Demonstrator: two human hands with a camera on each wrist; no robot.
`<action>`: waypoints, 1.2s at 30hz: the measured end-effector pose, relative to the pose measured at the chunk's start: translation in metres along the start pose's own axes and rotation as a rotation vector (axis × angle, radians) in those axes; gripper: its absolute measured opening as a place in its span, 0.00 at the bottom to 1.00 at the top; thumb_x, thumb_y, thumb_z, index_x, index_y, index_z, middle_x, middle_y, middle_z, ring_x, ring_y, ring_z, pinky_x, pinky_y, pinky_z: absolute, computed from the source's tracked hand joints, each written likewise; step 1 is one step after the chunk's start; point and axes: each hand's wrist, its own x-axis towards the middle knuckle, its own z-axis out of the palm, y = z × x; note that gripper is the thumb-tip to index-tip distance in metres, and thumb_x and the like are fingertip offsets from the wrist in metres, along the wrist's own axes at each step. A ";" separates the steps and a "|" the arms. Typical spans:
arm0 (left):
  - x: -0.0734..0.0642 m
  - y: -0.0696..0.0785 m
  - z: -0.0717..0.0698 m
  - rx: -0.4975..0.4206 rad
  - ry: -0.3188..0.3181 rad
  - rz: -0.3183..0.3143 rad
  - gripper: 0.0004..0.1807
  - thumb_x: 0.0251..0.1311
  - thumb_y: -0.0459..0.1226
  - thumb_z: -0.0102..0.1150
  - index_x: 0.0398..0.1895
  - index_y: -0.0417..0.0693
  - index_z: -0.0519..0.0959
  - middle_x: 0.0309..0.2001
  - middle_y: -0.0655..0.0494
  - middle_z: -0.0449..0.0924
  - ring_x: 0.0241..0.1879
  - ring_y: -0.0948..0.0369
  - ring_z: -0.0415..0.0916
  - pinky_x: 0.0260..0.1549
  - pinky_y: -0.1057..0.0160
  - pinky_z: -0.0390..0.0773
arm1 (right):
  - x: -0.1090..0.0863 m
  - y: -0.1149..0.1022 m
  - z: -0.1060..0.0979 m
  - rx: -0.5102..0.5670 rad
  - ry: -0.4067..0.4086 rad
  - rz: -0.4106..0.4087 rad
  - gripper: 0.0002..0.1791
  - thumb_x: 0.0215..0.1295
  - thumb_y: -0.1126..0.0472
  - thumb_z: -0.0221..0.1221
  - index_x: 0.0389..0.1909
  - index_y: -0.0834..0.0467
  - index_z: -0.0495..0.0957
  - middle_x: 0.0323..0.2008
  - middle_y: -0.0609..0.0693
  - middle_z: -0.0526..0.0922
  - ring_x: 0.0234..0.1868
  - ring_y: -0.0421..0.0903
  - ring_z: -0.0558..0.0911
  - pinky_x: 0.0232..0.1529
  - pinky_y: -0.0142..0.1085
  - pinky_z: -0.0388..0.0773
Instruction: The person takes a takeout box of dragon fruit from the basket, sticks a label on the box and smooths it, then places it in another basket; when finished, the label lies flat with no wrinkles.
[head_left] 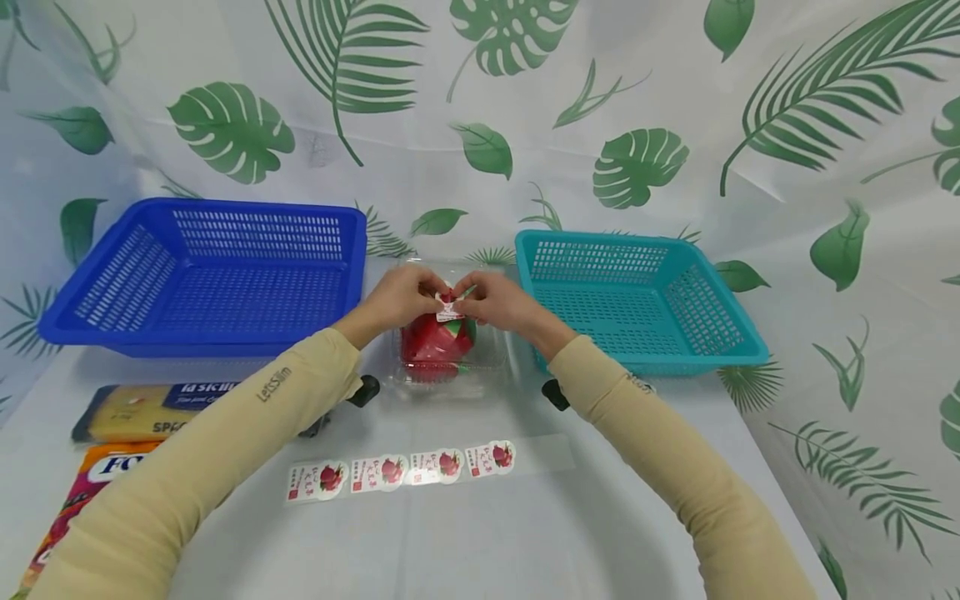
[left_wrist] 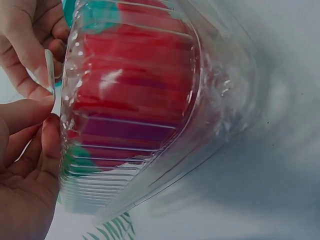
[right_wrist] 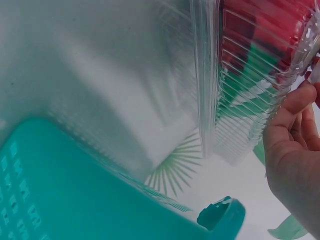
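Observation:
Above a clear plastic box (head_left: 491, 354), my left hand (head_left: 399, 297) and right hand (head_left: 501, 302) meet, pinching a small white sticker (head_left: 449, 310) with a red fruit picture between their fingertips. Inside the lidded box lies a red fruit with green parts (head_left: 429, 343), resembling a dragon fruit. The left wrist view shows the sticker (left_wrist: 50, 70) nearly edge-on, close to the box's ribbed top. In the right wrist view, the fingers of my right hand (right_wrist: 295, 135) are beside the box wall; the sticker is mostly cut off there.
A blue basket (head_left: 202, 348) stands left of the box, a teal basket (head_left: 667, 365) right. Nearer lies a clear strip (head_left: 546, 454) bearing several fruit stickers (head_left: 378, 473). A yellow spaghetti pack (head_left: 127, 412) and an orange packet (head_left: 93, 483) lie at left, partly behind my sleeve.

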 end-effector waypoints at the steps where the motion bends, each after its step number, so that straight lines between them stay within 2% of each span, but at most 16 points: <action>1: 0.000 -0.001 0.000 -0.004 -0.002 -0.002 0.13 0.61 0.31 0.63 0.49 0.38 0.82 0.44 0.46 0.82 0.44 0.54 0.76 0.46 0.57 0.77 | 0.000 0.000 0.000 0.000 -0.002 -0.001 0.15 0.69 0.57 0.60 0.53 0.58 0.74 0.41 0.56 0.80 0.42 0.52 0.78 0.49 0.48 0.79; 8: 0.000 -0.001 0.002 -0.002 0.000 -0.018 0.15 0.61 0.31 0.63 0.51 0.39 0.82 0.41 0.47 0.81 0.40 0.55 0.74 0.40 0.60 0.76 | 0.001 0.000 0.001 -0.002 -0.002 0.003 0.15 0.69 0.57 0.60 0.52 0.57 0.74 0.39 0.55 0.80 0.39 0.51 0.78 0.46 0.45 0.79; 14: -0.001 -0.001 0.004 -0.004 0.006 -0.026 0.15 0.61 0.32 0.64 0.51 0.40 0.82 0.40 0.48 0.80 0.39 0.55 0.74 0.38 0.63 0.76 | 0.001 0.001 0.001 -0.006 -0.005 0.009 0.15 0.69 0.57 0.59 0.52 0.58 0.73 0.39 0.55 0.79 0.39 0.51 0.78 0.49 0.49 0.78; 21: 0.000 -0.004 0.004 -0.009 0.004 -0.056 0.15 0.61 0.32 0.64 0.51 0.40 0.82 0.39 0.48 0.80 0.39 0.56 0.74 0.36 0.63 0.76 | 0.003 0.001 0.003 -0.031 -0.007 0.004 0.14 0.69 0.57 0.59 0.52 0.58 0.74 0.40 0.55 0.80 0.40 0.50 0.78 0.47 0.45 0.79; 26: 0.000 -0.005 0.004 0.004 0.010 -0.043 0.15 0.61 0.31 0.64 0.51 0.38 0.81 0.37 0.48 0.79 0.37 0.56 0.73 0.35 0.65 0.75 | 0.004 0.002 0.004 -0.031 -0.003 0.003 0.14 0.69 0.58 0.59 0.52 0.58 0.74 0.40 0.55 0.80 0.39 0.50 0.78 0.47 0.46 0.79; 36: 0.000 -0.004 0.005 0.014 0.020 -0.024 0.14 0.60 0.31 0.65 0.49 0.37 0.82 0.36 0.48 0.80 0.35 0.56 0.73 0.32 0.66 0.74 | 0.004 -0.001 0.006 -0.105 0.019 0.019 0.14 0.68 0.57 0.61 0.51 0.57 0.75 0.39 0.54 0.80 0.37 0.50 0.78 0.44 0.44 0.80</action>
